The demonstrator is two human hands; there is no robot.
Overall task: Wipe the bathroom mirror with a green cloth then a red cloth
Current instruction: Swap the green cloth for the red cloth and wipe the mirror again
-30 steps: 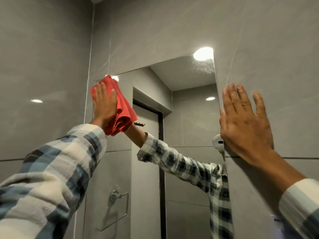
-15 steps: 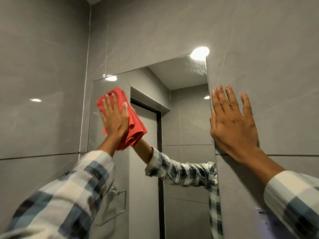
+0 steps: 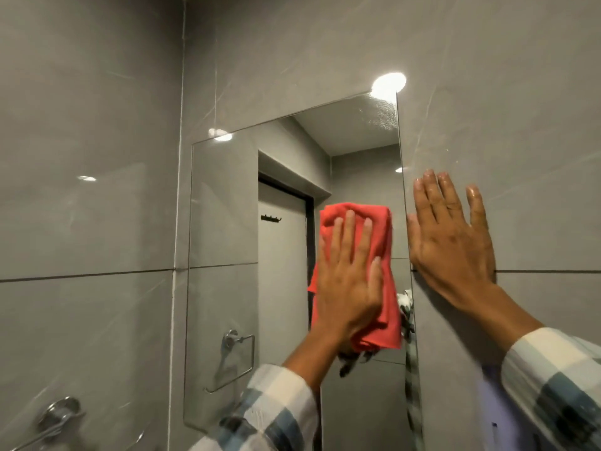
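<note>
A frameless mirror hangs on the grey tiled wall. My left hand lies flat on a folded red cloth, pressing it against the glass near the mirror's right edge at mid height. My right hand rests flat with fingers spread on the wall tile just right of the mirror, holding nothing. Both sleeves are blue-and-white plaid. No green cloth is in view.
A chrome towel ring is fixed to the left wall at the bottom left; its reflection shows in the mirror. The mirror also reflects a door with a black hook rail. A ceiling light glare sits at the mirror's top right corner.
My left hand has carried the red cloth from the mirror's upper left corner down and across to its right side. My right hand has stayed on the wall.
</note>
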